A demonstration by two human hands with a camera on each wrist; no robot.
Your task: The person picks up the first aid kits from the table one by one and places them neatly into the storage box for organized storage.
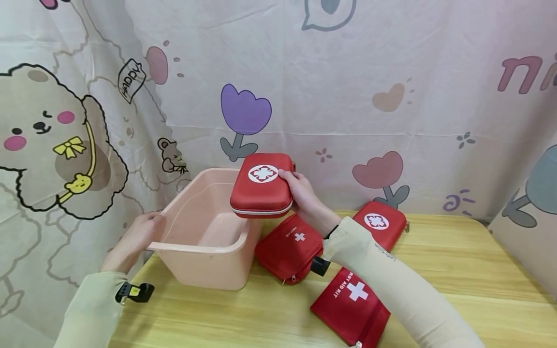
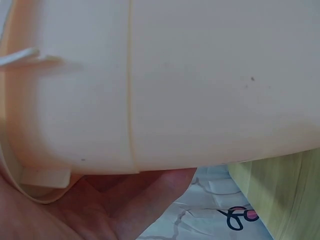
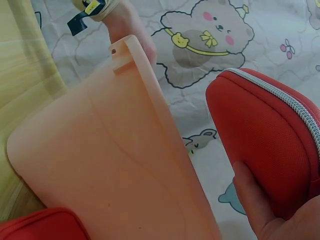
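My right hand [image 1: 306, 198] grips a red hard first aid case [image 1: 260, 191] by its right side, thumb on top. The case is held above the right part of a pale pink plastic bin [image 1: 204, 268]. In the right wrist view, the silver zipper of the case [image 3: 265, 135] shows, with fingers [image 3: 250, 197] against its underside. My left hand [image 1: 141, 234] holds the bin's left rim. From the left wrist view, the fingers [image 2: 155, 197] curl around the outside of the bin wall [image 2: 210, 90].
Right of the bin lies a red soft first aid pouch [image 1: 283, 249]. A flat red first aid kit bag [image 1: 348, 309] lies nearer the front. Behind my right forearm sits another red hard case [image 1: 383, 224]. All rest on a wooden table [image 1: 470, 270] before a printed curtain [image 1: 313, 87].
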